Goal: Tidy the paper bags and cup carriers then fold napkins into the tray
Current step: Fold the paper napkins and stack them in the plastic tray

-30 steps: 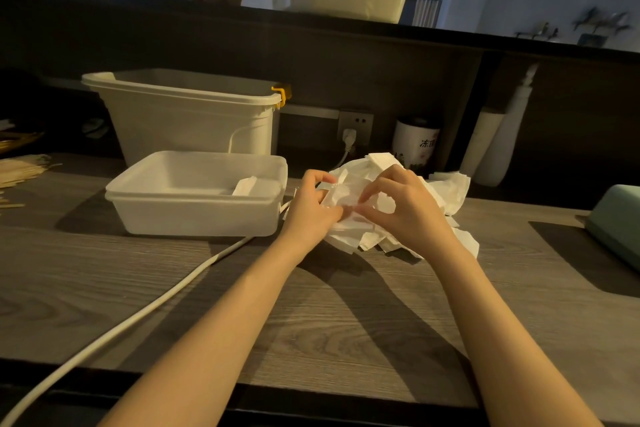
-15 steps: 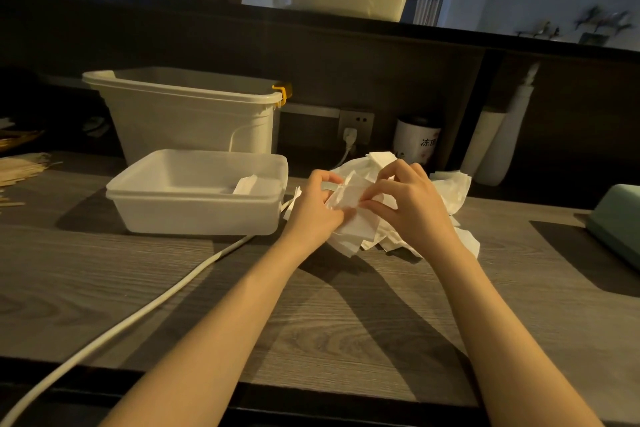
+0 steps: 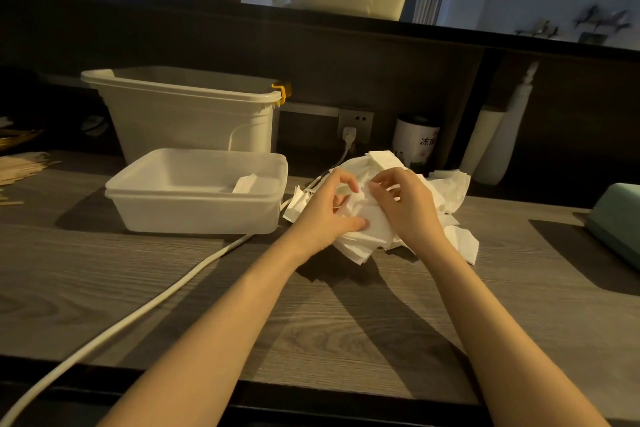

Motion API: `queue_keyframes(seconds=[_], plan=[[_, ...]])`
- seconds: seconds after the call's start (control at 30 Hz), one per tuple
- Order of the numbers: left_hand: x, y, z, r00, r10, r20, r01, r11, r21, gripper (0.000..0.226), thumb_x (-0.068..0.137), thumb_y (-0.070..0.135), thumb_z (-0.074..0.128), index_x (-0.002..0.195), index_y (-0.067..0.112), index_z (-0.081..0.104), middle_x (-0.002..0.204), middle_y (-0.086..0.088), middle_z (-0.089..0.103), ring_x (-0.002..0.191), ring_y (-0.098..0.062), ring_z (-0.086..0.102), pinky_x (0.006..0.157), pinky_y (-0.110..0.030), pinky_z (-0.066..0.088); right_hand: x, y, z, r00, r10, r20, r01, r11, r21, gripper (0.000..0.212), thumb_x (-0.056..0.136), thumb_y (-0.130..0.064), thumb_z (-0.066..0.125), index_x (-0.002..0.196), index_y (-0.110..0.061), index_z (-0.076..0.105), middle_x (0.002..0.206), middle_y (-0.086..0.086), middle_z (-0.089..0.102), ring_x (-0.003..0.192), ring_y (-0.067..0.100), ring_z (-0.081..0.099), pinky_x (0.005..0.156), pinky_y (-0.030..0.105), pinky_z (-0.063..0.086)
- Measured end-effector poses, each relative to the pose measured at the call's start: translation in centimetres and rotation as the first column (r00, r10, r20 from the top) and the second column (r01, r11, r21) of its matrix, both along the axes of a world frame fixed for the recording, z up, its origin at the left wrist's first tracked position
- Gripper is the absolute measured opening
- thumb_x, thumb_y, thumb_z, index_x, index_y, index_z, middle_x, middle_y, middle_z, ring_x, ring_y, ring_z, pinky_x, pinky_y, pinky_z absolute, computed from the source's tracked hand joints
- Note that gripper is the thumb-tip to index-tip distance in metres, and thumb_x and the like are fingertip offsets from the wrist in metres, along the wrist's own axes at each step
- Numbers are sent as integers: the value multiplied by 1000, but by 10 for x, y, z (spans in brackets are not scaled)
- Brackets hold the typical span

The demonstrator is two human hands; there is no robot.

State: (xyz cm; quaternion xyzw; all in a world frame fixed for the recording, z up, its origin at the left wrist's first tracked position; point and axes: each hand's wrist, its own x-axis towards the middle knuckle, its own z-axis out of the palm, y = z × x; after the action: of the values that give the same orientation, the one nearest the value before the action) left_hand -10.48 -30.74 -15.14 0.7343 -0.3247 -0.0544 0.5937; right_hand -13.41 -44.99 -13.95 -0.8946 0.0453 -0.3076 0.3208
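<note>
A loose pile of white napkins (image 3: 450,191) lies on the wooden counter (image 3: 346,322), right of a shallow white plastic tray (image 3: 194,215). One folded napkin (image 3: 246,183) leans inside the tray at its right end. Both hands work on a single napkin (image 3: 372,230) at the front of the pile. My left hand (image 3: 325,211) pinches its left side between thumb and curled fingers. My right hand (image 3: 405,204) holds its right side with bent fingers. The rest of the pile is partly hidden behind my hands.
A tall white bin (image 3: 187,111) with a yellow clip stands behind the tray. A white cable (image 3: 138,315) runs from the wall socket (image 3: 355,121) across the counter to the front left. A printed canister (image 3: 415,144), wooden sticks (image 3: 20,166) and a green object (image 3: 616,218) stand around.
My hands have kept handling the same napkin; the left fingers have lifted and spread a little, and the napkin's lower flap now hangs further down toward the counter.
</note>
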Motion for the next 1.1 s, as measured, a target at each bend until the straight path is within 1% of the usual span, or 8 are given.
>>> queue_keyframes(seconds=[0.13, 0.3, 0.4, 0.5, 0.7, 0.8, 0.97, 1.1], plan=[[1, 1, 1, 992, 118, 44, -116, 993, -39, 34, 84, 10, 66, 87, 35, 43, 120, 8, 44, 115, -13, 46, 70, -16, 52, -3, 4, 5, 1000, -17, -16, 21, 944, 330, 31, 97, -34, 48, 119, -13, 51, 109, -2, 53, 96, 11, 52, 76, 22, 44], [7, 3, 0, 949, 310, -53, -314, 939, -143, 28, 90, 7, 56, 73, 28, 63, 104, 12, 56, 107, -8, 46, 84, -24, 45, -7, 6, 5, 972, 119, -203, -33, 924, 382, 51, 89, -48, 56, 126, -15, 41, 98, -3, 57, 87, 14, 59, 70, 25, 49], [7, 3, 1, 922, 373, -105, -385, 910, -152, 29, 91, 4, 52, 76, 21, 70, 98, 10, 59, 87, -1, 47, 66, -7, 37, -9, 12, 6, 956, 205, -209, -120, 925, 361, 47, 86, -37, 64, 123, -18, 42, 83, -6, 63, 66, 7, 62, 60, 19, 53], [9, 4, -1, 920, 374, -121, -391, 903, -179, 19, 91, 9, 56, 98, 18, 72, 100, 12, 55, 81, 2, 46, 62, -7, 42, -10, 14, 9, 941, 287, -178, -171, 859, 482, 46, 85, -19, 68, 122, -17, 42, 81, 0, 67, 61, 7, 66, 59, 19, 55], [9, 2, 0, 928, 315, -201, -356, 907, -224, 27, 90, 10, 58, 112, 23, 65, 124, 6, 53, 110, -10, 45, 81, -21, 45, -13, 13, 11, 904, 408, -126, -216, 691, 690, 48, 84, -5, 66, 124, -11, 41, 85, 7, 67, 64, 14, 69, 62, 23, 58], [10, 2, 1, 909, 283, -305, -366, 892, -265, 29, 89, 7, 58, 111, 24, 65, 125, 1, 55, 113, -18, 52, 83, -29, 53, -14, 12, 10, 899, 406, -162, -220, 741, 635, 51, 82, -5, 68, 124, -11, 40, 86, 7, 65, 63, 14, 68, 63, 24, 59], [11, 3, 1, 896, 345, -278, -417, 871, -261, 33, 88, 5, 60, 113, 27, 59, 122, 5, 54, 110, -12, 51, 68, -16, 50, -9, 15, 3, 938, 285, -199, -205, 915, 347, 62, 81, -23, 73, 130, -19, 35, 104, -1, 58, 80, 7, 63, 61, 17, 52], [7, 4, 3, 918, 289, -272, -353, 907, -228, 60, 83, 5, 66, 132, 29, 41, 127, 1, 54, 100, -8, 52, 64, -15, 47, -9, 11, 3, 962, 236, -136, -148, 873, 465, 76, 81, -39, 68, 142, -18, 28, 116, -4, 44, 95, 10, 55, 67, 17, 49]])
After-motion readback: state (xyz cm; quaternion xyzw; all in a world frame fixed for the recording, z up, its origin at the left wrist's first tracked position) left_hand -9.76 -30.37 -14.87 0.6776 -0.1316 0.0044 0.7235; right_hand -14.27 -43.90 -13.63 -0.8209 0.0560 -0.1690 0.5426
